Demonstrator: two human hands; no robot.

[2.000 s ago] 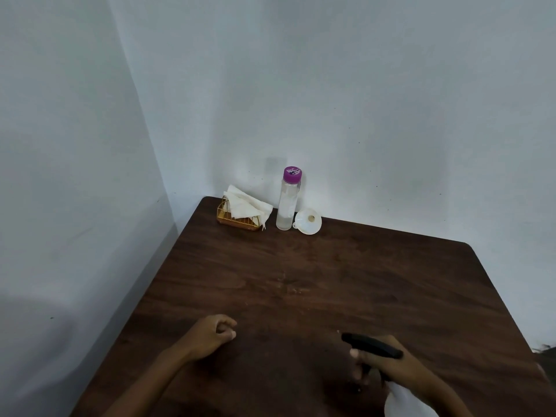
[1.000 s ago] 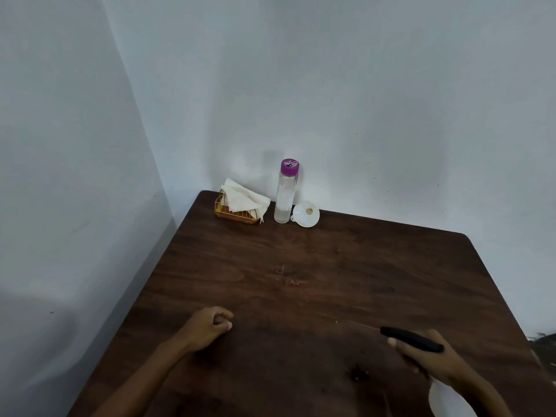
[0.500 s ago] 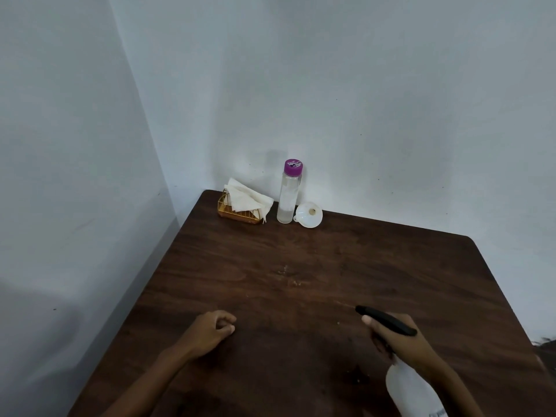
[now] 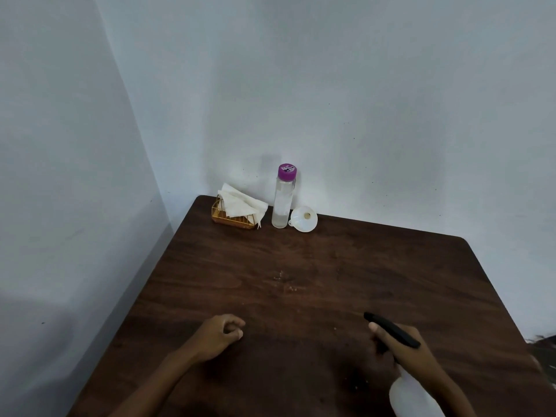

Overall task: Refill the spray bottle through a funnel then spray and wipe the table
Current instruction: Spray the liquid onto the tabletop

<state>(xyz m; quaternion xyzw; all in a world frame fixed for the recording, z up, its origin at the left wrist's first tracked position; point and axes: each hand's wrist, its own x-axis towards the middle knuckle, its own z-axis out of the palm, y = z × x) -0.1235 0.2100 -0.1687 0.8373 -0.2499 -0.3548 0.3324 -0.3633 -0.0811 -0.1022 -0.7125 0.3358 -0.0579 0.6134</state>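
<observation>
Two hands show: your right hand (image 4: 409, 353) grips the spray bottle (image 4: 413, 395) by its neck, nozzle aimed over the table (image 4: 301, 260), apparently ready to spray, while your left hand (image 4: 221, 335) rests curled and empty, with the funnel (image 4: 304, 219) and tissues (image 4: 240, 204) parked in the far corner.

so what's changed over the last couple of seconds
The right hand, gripping the spray bottle throughout, swung out to the right over the table, then came back left toward the middle. Nothing was picked up or let go. The left hand stayed curled on the table; the purple-capped bottle, funnel and napkin holder did not move.
</observation>
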